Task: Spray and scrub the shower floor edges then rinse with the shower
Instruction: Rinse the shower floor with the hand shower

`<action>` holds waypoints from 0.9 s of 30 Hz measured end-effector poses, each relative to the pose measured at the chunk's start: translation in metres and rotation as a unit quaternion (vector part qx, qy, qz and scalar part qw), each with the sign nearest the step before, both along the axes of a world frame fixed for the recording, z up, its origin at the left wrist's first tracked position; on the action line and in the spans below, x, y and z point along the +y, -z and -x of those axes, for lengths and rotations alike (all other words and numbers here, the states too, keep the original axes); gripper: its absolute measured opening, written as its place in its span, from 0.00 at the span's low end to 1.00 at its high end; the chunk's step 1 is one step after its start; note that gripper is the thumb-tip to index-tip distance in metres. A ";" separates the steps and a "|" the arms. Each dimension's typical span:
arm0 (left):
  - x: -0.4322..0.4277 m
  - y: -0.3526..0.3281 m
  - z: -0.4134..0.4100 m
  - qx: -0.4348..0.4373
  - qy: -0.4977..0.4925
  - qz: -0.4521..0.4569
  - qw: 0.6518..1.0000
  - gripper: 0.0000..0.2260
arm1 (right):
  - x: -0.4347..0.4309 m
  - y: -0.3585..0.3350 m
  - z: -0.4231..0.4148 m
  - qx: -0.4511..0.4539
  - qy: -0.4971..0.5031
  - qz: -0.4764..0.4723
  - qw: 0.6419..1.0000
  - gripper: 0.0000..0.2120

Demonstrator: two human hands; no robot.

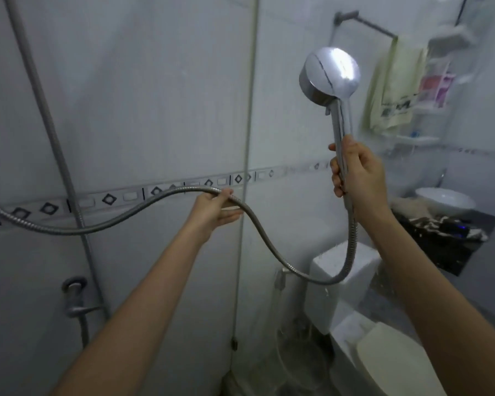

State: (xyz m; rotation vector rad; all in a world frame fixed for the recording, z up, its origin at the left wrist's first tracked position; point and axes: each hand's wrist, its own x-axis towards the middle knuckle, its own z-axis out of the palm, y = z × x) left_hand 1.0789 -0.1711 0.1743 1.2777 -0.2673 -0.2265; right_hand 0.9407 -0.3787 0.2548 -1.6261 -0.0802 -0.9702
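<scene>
White tiled walls (155,95) filled the frame; at centre right the right hand (357,172), arm raised, gripped the upright shower head (330,74) by its handle, while at centre the left hand (216,208) curled around the metal hose (272,247), which sagged between them

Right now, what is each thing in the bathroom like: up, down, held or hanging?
Shower head: raised upright, gripped at the handle by the right hand.
Hose: sagging in a loop, held by the left hand.
Towel: hanging up.
Toilet lid: down, as far as I can tell.
</scene>
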 end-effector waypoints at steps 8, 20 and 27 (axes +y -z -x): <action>0.023 -0.094 -0.016 -0.067 0.001 0.040 0.997 0.07 | 0.015 -0.108 -0.051 -0.082 0.022 0.004 0.996 0.17; 0.027 -0.177 -0.041 -0.116 -0.039 0.108 0.987 0.05 | 0.038 -0.269 -0.130 -0.127 0.067 0.060 0.988 0.20; 0.024 -0.197 -0.059 -0.118 -0.034 0.147 0.981 0.06 | 0.052 -0.337 -0.162 -0.131 0.055 0.071 0.987 0.18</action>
